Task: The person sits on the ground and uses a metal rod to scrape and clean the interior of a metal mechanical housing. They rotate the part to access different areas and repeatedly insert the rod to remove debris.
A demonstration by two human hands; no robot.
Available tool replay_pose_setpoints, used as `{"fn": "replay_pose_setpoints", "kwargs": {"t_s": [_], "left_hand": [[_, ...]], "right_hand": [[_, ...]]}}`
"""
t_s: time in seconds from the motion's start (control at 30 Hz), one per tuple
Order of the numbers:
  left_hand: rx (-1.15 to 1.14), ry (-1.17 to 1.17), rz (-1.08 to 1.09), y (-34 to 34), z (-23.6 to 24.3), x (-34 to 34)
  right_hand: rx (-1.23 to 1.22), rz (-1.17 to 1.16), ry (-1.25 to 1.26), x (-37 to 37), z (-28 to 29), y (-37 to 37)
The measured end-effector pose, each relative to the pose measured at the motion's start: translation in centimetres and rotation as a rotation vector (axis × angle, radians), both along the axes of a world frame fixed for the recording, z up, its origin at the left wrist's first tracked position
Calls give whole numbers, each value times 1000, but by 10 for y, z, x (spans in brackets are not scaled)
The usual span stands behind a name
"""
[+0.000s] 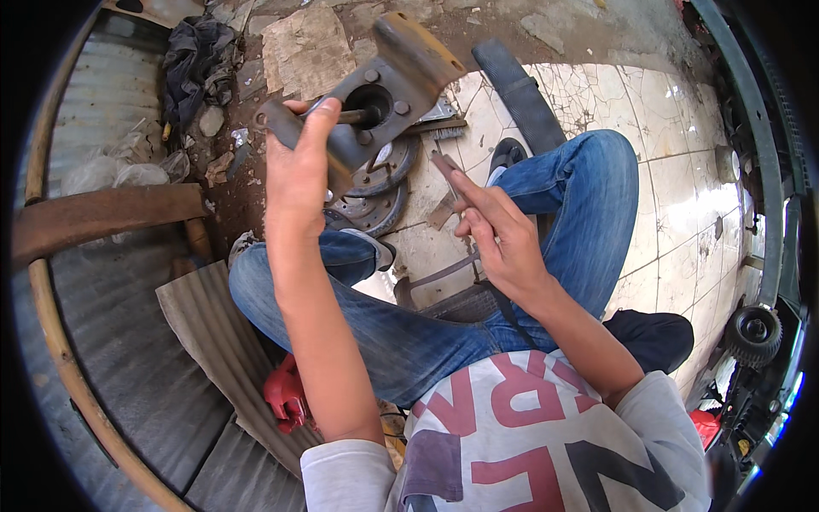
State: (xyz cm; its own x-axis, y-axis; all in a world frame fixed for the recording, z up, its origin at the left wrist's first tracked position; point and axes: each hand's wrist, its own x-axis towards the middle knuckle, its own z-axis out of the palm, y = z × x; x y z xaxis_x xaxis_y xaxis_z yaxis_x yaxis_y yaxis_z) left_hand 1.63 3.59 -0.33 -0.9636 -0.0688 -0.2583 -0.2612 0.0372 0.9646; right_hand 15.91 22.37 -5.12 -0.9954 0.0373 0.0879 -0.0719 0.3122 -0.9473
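Observation:
My left hand (pixel 297 175) is wrapped round one end of a dark, worn metal bracket (pixel 408 75), held raised and tilted in front of me. The bracket has bent flanges, bolt heads and a round opening with a rod-like part in it. Lower and to the right, my right hand (pixel 505 243) pinches a thin, flat brownish strip (pixel 445 167), angled up towards the bracket but apart from it. What the strip is made of is unclear. Beneath the bracket, round metal discs (pixel 384 205) lie on the floor, partly hidden by it. A bristle brush (pixel 445 131) is close by.
A long dark-grey pad (pixel 519 96) lies on the cracked white tiles (pixel 657 111). To the left are a wooden beam (pixel 111 220), corrugated sheets (pixel 226 337) and a red object (pixel 287 394). A black cloth (pixel 194 72) is at far left; a dark metal frame (pixel 772 171) edges the right.

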Motion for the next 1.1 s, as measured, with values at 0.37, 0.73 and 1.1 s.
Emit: {"fn": "replay_pose_setpoints", "kwargs": {"t_s": [0.37, 0.73, 1.1], "left_hand": [[113, -26, 119, -11, 1, -5], [50, 32, 75, -7, -8, -3], [57, 83, 139, -11, -15, 0]], "right_hand": [[-292, -79, -47, -9, -12, -16], [507, 48, 245, -81, 12, -25], [734, 80, 443, -96, 8, -22]]}}
